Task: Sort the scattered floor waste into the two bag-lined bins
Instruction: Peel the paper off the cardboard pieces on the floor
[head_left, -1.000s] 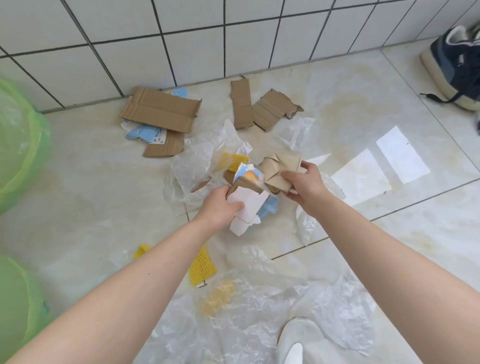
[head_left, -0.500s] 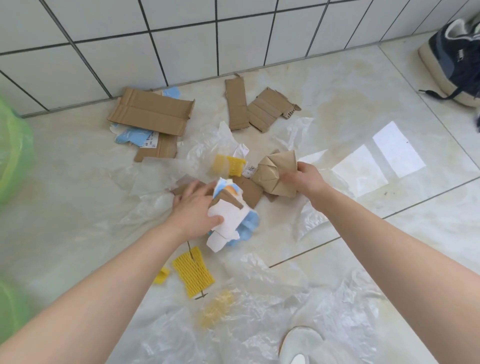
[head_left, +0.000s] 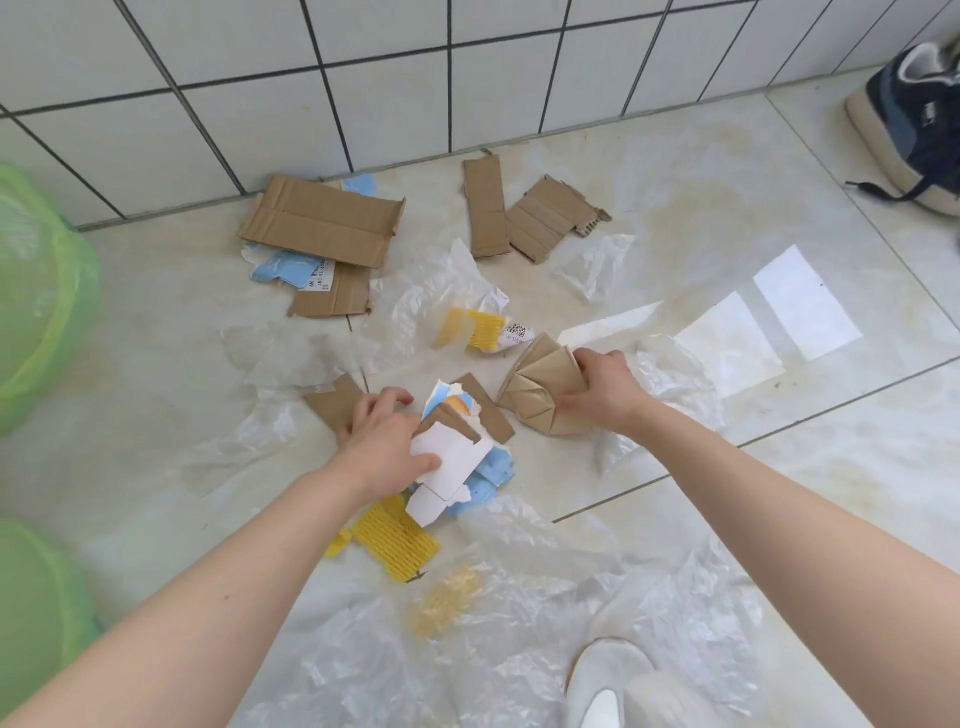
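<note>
Our left hand (head_left: 387, 444) clutched a bundle of white and blue card scraps (head_left: 457, 457), thumb pressed on the white face, while its fingertips touched a small brown cardboard piece (head_left: 332, 402) lying on the glossy tiled floor (head_left: 675, 171). Our right hand (head_left: 605, 389) gripped a crumpled brown paper wad (head_left: 540, 389), fingers curled over its top edge. Just below our left hand lay a yellow foam fruit net (head_left: 397, 538); another yellow net (head_left: 475, 327) sat tucked in clear plastic film (head_left: 431, 291) ahead. Flat brown corrugated cardboard sheets (head_left: 322, 221) lay near the white tiled wall (head_left: 363, 67). Two green bag-lined bins (head_left: 36, 296) stood at our far left, well apart from the scraps. A dark blue sneaker (head_left: 914, 119) rested at the upper right.
</note>
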